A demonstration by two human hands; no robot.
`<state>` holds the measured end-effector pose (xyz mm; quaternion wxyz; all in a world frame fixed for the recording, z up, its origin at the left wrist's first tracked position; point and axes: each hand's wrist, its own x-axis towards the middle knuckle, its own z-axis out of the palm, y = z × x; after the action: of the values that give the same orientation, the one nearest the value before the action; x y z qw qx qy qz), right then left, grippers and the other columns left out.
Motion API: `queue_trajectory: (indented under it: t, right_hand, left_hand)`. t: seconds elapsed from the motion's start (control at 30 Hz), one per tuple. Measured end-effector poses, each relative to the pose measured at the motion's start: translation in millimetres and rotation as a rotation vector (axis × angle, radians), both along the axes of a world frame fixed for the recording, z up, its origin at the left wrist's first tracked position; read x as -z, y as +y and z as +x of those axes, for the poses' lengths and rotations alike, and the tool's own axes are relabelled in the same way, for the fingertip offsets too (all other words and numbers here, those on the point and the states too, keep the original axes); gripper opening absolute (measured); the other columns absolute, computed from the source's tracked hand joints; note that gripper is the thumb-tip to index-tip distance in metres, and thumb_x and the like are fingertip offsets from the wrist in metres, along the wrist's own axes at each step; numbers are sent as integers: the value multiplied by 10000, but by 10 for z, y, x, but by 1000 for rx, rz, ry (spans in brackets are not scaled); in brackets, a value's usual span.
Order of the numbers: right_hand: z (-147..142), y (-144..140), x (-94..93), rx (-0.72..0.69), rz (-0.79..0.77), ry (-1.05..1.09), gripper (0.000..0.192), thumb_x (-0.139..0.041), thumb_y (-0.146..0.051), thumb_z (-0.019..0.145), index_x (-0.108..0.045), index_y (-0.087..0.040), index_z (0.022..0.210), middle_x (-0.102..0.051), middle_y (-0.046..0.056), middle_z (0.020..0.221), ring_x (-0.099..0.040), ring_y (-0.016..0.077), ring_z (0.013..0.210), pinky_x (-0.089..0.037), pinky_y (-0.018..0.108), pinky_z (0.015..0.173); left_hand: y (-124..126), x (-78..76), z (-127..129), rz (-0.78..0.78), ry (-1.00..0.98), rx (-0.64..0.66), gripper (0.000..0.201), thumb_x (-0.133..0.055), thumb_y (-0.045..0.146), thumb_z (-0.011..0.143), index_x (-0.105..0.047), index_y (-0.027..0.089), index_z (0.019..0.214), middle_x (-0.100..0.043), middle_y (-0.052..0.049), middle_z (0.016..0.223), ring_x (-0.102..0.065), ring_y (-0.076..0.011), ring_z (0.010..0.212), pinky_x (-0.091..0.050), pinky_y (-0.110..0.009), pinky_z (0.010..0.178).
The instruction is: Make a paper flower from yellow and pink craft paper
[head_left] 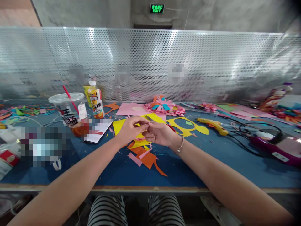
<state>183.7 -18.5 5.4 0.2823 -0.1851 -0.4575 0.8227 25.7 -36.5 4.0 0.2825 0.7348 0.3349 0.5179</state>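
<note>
The left hand (134, 128) and right hand (163, 133) are held together at the fingertips, pinched narrow — whether anything is gripped cannot be told. Beneath them, a flat yellow paper sheet (118, 125) and cut orange paper scraps (148, 160) are spread on the blue-topped bench (188, 169).

One head-worn view from close above the blue table (131, 178), forward and down, perforated panel (150, 53) beyond.
</note>
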Motion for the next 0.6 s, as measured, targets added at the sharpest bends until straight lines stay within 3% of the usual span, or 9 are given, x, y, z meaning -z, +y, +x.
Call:
queue_trajectory:
  t: [0.3, 0.6]
  right_hand:
    - [-35, -2, -7, -26, 15, -28, 133, -568, -294, 732, -491, -186, 740, -393, -33, 620, -306, 68, 500, -232, 202, 439]
    - [-67, 2, -12, 112, 105, -153, 196, -598, -335, 719, -469, -188, 724, -424, -44, 631, -299, 54, 476, -223, 198, 424]
  left_hand:
    - [11, 28, 11, -7, -23, -84, 138, -544, 234, 715, -635, 149, 776, -630, -31, 728, -574, -112, 657, -457, -209, 592]
    - [48, 33, -2, -109, -60, -108, 103, -543, 204, 667, -607, 135, 707, -597, -7, 647, -528, -83, 549, -431, -188, 507]
